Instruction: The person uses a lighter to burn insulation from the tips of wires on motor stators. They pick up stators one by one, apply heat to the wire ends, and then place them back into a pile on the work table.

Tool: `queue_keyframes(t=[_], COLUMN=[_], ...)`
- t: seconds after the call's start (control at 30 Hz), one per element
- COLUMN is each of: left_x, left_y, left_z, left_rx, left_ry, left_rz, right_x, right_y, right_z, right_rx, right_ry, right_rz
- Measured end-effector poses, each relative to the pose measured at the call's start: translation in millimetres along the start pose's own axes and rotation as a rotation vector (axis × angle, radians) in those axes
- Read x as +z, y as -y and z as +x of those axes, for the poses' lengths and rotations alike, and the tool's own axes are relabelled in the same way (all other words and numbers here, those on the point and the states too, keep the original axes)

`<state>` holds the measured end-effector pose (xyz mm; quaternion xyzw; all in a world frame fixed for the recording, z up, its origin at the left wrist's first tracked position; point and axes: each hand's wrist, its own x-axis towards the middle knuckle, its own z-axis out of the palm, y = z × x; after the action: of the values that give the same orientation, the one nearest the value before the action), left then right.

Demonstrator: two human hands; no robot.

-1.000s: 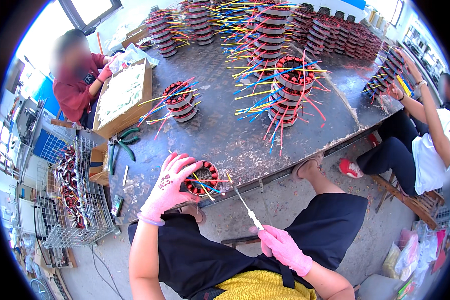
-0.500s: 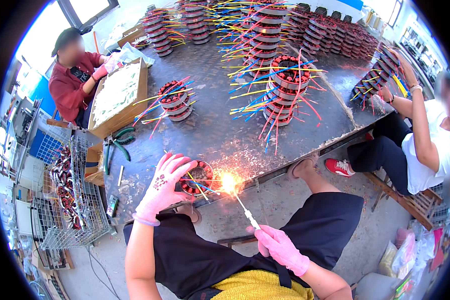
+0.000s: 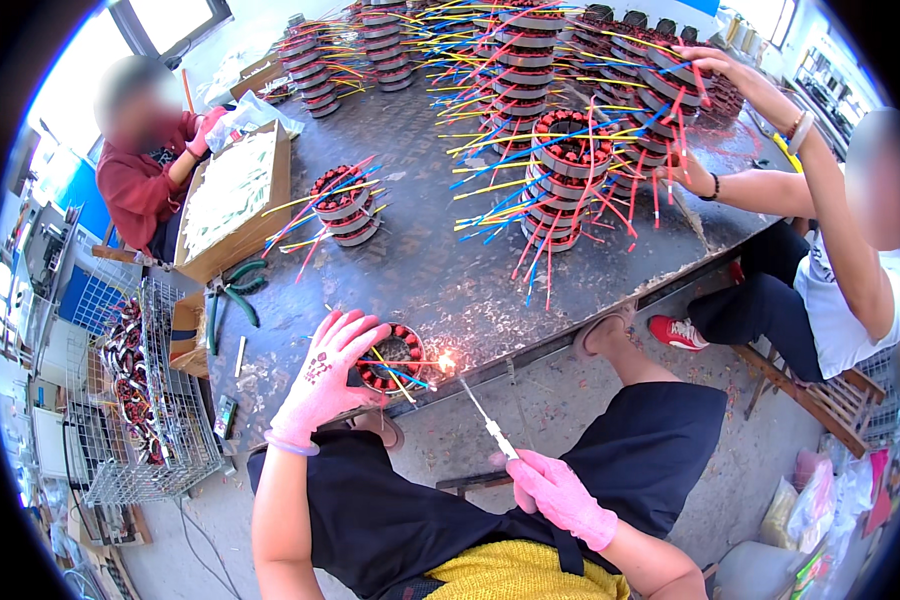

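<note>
My left hand, in a pink glove, grips the left side of a ring-shaped motor stator at the table's front edge. The stator has red windings, and red, blue and yellow wires reach from it to the right. In my right hand, also gloved in pink, is a white-handled tool with a thin metal rod. The rod points up and left toward the wire ends. A small orange flame or spark glows there, just beyond the rod's tip; whether they touch is unclear.
Stacked stators with loose wires stand on the dark table; a shorter stack is farther left. Green-handled pliers lie beside a cardboard box. A wire basket stands left. Co-workers sit left and right.
The bright flare at the wire ends has shrunk to a small glow. My hands stay nearly in place. At right, the co-worker's tilted stator stack now stands upright beside the other stacks.
</note>
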<state>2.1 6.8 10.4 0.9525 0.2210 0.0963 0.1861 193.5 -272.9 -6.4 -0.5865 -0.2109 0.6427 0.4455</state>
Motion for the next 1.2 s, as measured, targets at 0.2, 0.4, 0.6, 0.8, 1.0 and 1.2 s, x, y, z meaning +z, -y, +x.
queue_keyframes(t=[0.2,0.4,0.6,0.8,1.0,1.2], left_x=[0.4,1.5,-1.7,-0.5,-0.5,-0.5], left_y=[2.9,3.5,0.6,1.7,1.7,2.4], left_z=[-0.9,-0.7,0.1,0.1,1.1,0.6], left_rx=[0.014,0.019,0.007,0.01,0.006,0.011], left_ry=[-0.002,-0.002,0.016,0.007,0.021,0.016], left_rz=[-0.009,-0.007,-0.007,-0.008,-0.009,-0.01], right_x=[-2.8,-2.2,-0.4,-1.7,-1.4,-5.7], right_y=[1.2,1.7,1.9,7.9,8.3,-0.9], right_z=[-3.6,-2.1,-2.1,-5.6,-4.2,-1.8], right_rx=[-0.004,0.0,-0.022,0.009,0.001,-0.007], right_ry=[0.015,0.022,0.022,0.029,0.024,0.034], right_rz=[0.001,0.02,0.033,0.047,0.018,-0.007])
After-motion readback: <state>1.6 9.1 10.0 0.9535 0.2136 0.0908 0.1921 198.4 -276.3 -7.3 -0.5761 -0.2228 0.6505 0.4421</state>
